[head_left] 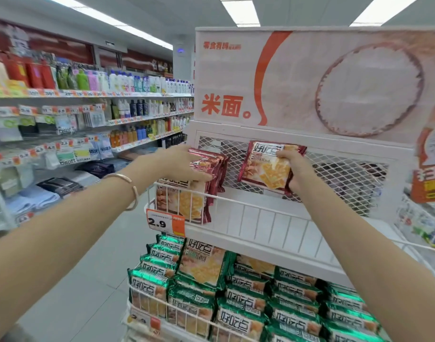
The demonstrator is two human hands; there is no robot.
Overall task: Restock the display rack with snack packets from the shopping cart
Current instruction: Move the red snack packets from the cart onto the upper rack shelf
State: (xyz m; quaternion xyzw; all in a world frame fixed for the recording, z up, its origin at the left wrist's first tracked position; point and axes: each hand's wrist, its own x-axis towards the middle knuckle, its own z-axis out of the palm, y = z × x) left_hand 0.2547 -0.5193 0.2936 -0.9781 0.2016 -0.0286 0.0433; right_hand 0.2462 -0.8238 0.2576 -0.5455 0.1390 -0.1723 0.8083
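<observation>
Both arms reach forward and up to the display rack (pixel 334 146).

Left hand (pixel 180 164): at the top shelf's left end, thumb and fingers clasped around a stack of red packets (pixel 217 169) standing behind the wire rail.

Right hand (pixel 296 170): fingers curled round the right edge of a single red packet (pixel 263 166), held upright above the same shelf, against the rack's mesh back.

Green packets (pixel 248 304) fill the shelf below.
</observation>
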